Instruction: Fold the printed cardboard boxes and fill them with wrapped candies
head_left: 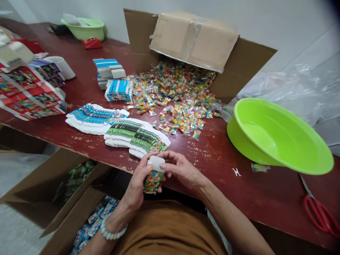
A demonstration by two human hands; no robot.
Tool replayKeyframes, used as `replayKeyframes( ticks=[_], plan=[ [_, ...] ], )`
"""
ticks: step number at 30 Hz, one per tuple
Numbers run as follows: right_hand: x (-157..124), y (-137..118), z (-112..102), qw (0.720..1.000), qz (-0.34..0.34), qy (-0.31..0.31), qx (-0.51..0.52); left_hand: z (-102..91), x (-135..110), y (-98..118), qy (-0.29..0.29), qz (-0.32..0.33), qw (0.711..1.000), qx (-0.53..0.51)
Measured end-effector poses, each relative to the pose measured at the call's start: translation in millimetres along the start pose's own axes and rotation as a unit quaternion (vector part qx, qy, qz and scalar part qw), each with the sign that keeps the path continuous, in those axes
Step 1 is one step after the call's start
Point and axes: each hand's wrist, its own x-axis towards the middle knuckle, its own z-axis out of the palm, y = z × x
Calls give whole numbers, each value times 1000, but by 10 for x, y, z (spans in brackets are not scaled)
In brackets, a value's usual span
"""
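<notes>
Both my hands hold one small green printed carton point(153, 180) at the table's near edge. My left hand point(137, 184) wraps round its left side. My right hand point(178, 169) pinches its white top flap with closed fingers. Just beyond lie fanned stacks of flat green cartons point(138, 136) and blue cartons point(92, 117). A heap of small colourful candy packets point(175, 95) spills out of a tipped cardboard box point(196, 39).
A lime green basin point(276, 136) leans at the right, red scissors point(320, 212) near it. Folded blue boxes point(114, 79) and red cartons point(29, 92) stand at the left. Open cardboard boxes point(69, 198) sit on the floor below. Clear plastic sheeting point(305, 88) lies behind the basin.
</notes>
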Motion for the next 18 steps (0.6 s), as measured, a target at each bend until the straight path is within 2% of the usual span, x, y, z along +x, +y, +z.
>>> replayKeyframes(
  ticks=[3,5,6,8,10,11,12,15,16,18],
  plan=[
    [24,92,55,1000,-7,29,-3,14,11,-18,-10,-5,1000,-4],
    [27,127,80,990,-87,76,-78,16,7,3,-10,-19,999,-24],
    [22,130,86,974,-147,91,-144,15,5,24,-10,-31,998,-44],
    [4,113,86,922,-254,80,-280,10,1,71,-1,-48,995,-84],
    [-11,90,88,884,-299,45,-356,8,4,106,18,-53,993,-102],
    [-14,83,93,886,-292,37,-359,10,7,115,28,-51,993,-103],
    [-12,81,103,900,-270,38,-339,14,11,118,35,-48,993,-104],
    [21,80,145,967,-139,57,-208,31,21,99,32,-37,994,-98],
    [36,72,159,981,-97,59,-160,33,24,88,27,-32,995,-92],
    [62,36,181,993,-42,57,-94,27,31,61,10,-33,996,-81]
  ],
)
